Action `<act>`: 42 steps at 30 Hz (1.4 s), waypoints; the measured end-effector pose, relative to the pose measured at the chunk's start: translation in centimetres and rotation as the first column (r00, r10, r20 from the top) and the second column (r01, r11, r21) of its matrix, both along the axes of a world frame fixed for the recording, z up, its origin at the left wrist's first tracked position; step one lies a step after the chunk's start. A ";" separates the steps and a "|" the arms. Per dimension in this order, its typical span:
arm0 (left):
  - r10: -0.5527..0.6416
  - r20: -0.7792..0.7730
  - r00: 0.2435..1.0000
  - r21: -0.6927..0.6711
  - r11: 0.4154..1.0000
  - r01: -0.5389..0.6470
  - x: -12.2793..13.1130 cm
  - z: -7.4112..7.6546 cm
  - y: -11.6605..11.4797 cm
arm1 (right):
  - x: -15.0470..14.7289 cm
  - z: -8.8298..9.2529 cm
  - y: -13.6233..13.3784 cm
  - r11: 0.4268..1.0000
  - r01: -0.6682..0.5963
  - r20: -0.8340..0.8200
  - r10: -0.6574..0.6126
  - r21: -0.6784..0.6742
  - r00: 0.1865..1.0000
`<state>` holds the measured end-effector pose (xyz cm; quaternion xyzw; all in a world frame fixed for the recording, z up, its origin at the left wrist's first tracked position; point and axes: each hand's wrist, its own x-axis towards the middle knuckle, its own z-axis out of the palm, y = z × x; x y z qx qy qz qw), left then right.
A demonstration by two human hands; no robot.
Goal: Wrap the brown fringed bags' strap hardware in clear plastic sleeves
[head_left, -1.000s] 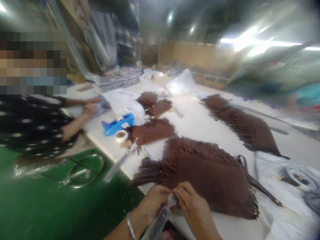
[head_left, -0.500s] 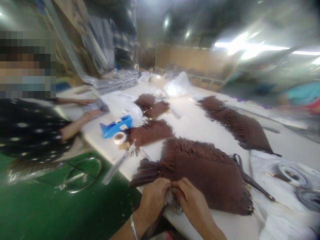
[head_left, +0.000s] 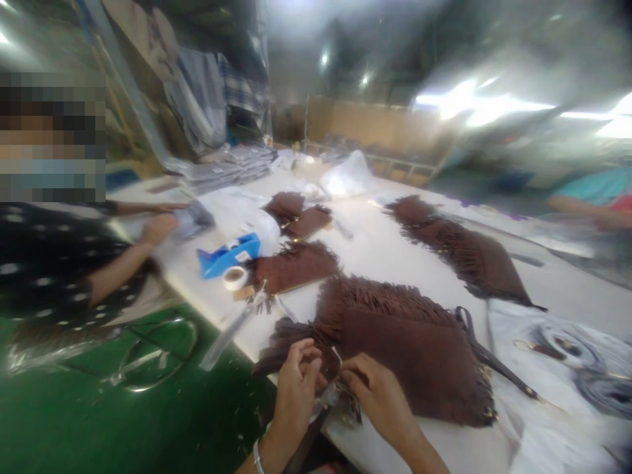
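Observation:
My left hand (head_left: 299,375), with a silver bangle at its wrist, is raised over the table's near edge. Its fingers are loosely curled and apart, and nothing plainly shows in them. Beside it, my right hand (head_left: 378,388) pinches a thin white strip (head_left: 337,359) with crumpled clear plastic below. Small metal pieces (head_left: 353,411) hang under the right fingers, too blurred to name. Just beyond both hands lies a large dark brown fringed bag (head_left: 409,355), with brown fringe strands (head_left: 284,342) spread at its left. A dark wrist strap (head_left: 501,365) rests at its right end.
A blue tape dispenser (head_left: 230,255) and a white tape roll (head_left: 235,278) stand by smaller brown fringed pieces (head_left: 296,266). More fringed bags (head_left: 459,253) lie at the right. A co-worker's hand (head_left: 160,227) handles grey cloth at the left. White plastic (head_left: 533,388) covers the right corner.
My left hand has come away from the right one and its fingers have loosened. A thin white strip now shows between them. The co-worker's near hand has drawn back left.

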<state>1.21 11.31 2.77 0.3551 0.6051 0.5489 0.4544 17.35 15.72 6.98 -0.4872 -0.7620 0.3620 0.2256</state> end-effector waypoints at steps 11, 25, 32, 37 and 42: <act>-0.191 0.139 0.972 -0.094 0.974 0.205 1.6 -0.9 0.9 | 0.1 -0.2 -0.2 0.999 0.010 -0.020 -0.010 -0.035 1.000; -0.260 0.122 0.958 -0.039 0.963 0.266 1.0 -0.6 1.2 | 0.5 -1.5 -1.1 0.974 0.044 0.109 -0.069 0.222 0.992; -0.276 0.050 0.960 0.038 0.961 0.274 1.2 0.2 1.1 | 0.9 -1.3 -1.1 0.983 0.040 -0.042 -0.033 0.178 0.999; -0.284 0.158 0.946 0.015 0.958 0.285 0.8 0.1 1.2 | 0.8 -1.9 -1.3 0.973 0.078 -0.018 -0.076 0.217 0.997; -0.295 0.202 0.934 0.011 0.954 0.299 0.7 -0.2 1.4 | 0.7 -1.8 -1.4 0.976 0.070 -0.033 -0.064 0.207 0.997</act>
